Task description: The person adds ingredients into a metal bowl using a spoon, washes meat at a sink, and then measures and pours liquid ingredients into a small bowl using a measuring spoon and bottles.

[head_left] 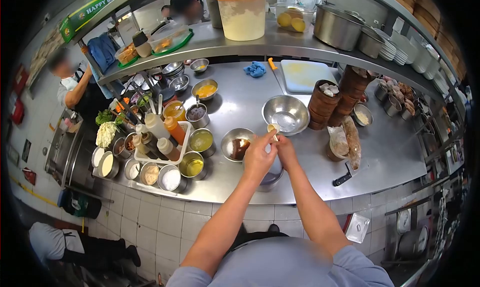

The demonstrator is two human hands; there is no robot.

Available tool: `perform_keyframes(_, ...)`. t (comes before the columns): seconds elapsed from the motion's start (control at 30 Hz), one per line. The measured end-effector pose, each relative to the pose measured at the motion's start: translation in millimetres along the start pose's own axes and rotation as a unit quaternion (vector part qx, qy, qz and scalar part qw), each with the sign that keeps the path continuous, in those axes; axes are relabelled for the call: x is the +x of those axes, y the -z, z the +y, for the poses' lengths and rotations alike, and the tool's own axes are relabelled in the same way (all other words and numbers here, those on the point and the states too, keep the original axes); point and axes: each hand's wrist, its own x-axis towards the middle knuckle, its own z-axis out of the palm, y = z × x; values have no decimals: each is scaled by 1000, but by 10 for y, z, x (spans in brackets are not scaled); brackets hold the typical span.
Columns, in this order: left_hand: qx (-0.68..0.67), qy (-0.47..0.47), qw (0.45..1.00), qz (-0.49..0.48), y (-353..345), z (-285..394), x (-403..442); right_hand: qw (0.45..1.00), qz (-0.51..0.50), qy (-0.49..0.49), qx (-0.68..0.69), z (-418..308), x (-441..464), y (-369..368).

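Both of my hands meet in the middle of the steel table. My left hand [260,157] and my right hand [286,153] have their fingers closed round a small pale piece [273,129], too small to name. Just beyond it stands an empty-looking steel bowl [285,115]. To the left is a steel bowl with dark brown sauce and white powder [238,146]. Beneath my wrists, partly hidden, sits a grey container [270,176].
Squeeze bottles [168,149] stand in a white tray left, among metal pots. Steamer baskets [323,104], a bagged item [353,142] and a black-handled knife [342,179] lie right. A white cutting board [305,76] is behind. Overhead runs a steel shelf [287,43]. Other people stand nearby.
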Motion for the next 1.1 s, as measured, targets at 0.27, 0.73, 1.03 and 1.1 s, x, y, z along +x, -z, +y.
perform_keyframes(0.27, 76, -13, 995, 67, -9, 251, -371, 997, 52, -10, 61, 38, -43, -28)
perform_keyframes(0.73, 35, 8, 995, 95, 122, 151, -475, 993, 13, -36, 114, 158, -115, -112)
perform_keyframes(1.03, -142, 73, 987, 27, 300, 51, -529, 996, 13, -42, 77, 39, -172, -112)
perform_keyframes(1.1, -49, 92, 994, 18, 340, 144, -430, 997, 15, -39, 69, 91, -141, -106)
